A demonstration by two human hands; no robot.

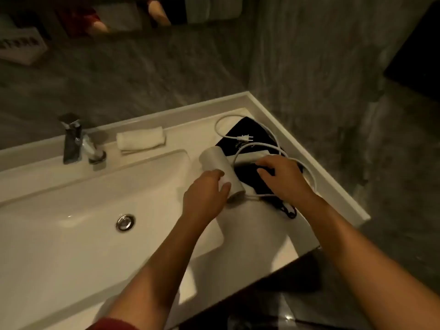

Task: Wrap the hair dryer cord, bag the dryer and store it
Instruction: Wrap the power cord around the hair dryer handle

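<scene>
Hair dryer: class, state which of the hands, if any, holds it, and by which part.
The left hand grips the white hair dryer around its barrel, near the end nearest the person. The right hand rests over the black bag; its grasp cannot be told.

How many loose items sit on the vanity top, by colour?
White: 2, the hair dryer with its cord and plug, and the rolled towel.
Black: 1, the bag under the dryer.
Total: 3.
The left hand grips the dryer; the right hand rests over the bag.
</scene>
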